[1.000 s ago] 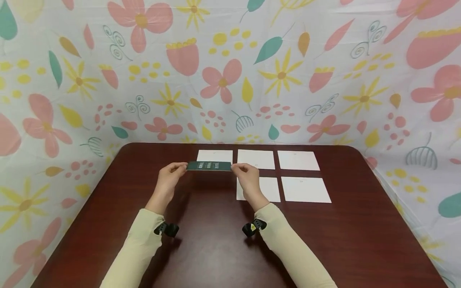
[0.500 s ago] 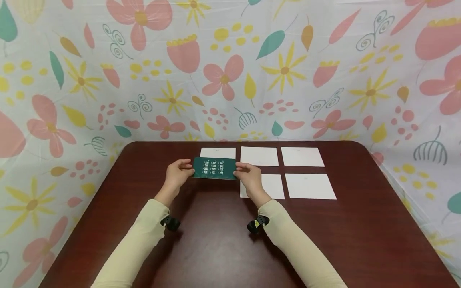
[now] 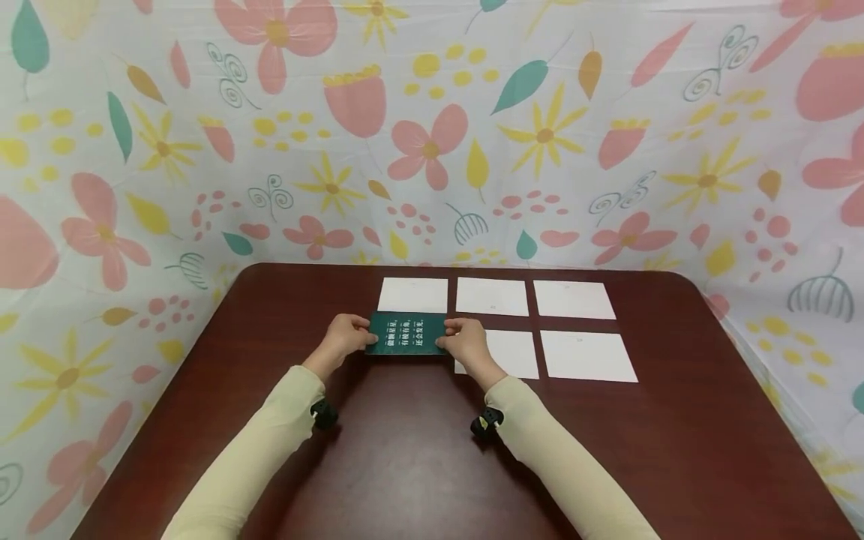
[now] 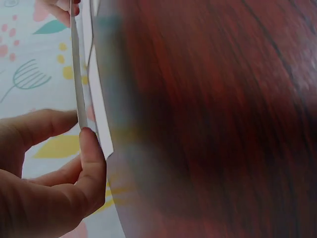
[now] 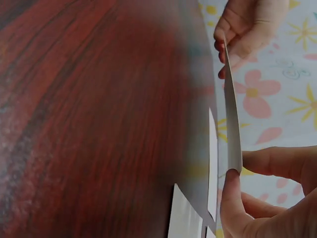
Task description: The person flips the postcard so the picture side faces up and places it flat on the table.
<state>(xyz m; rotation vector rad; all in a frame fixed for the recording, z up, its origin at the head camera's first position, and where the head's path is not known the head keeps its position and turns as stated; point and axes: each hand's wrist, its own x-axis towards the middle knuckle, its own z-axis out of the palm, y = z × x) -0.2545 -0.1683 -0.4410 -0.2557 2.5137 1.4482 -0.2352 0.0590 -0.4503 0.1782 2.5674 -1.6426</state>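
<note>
A dark green card (image 3: 406, 334) with white lettering is held level between both hands, above the table, near the lower-left end of the laid-out white cards. My left hand (image 3: 343, 341) pinches its left edge between thumb and fingers, and my right hand (image 3: 467, 345) does the same at the right edge. From the side, in the left wrist view, the card (image 4: 77, 69) is a thin strip, raised off the tabletop. Its pale underside (image 5: 231, 119) shows in the right wrist view, with thumb and fingertip at its near corner.
White cards lie on the dark wooden table (image 3: 418, 465): a back row of three, including the left one (image 3: 413, 295), and two in front, including the right one (image 3: 589, 356). A flower-patterned cloth (image 3: 432, 210) hangs behind the table's far edge.
The green card has tipped from nearly edge-on to showing its lettered face, and both hands have brought it slightly nearer and lower. Both hands keep hold of it.
</note>
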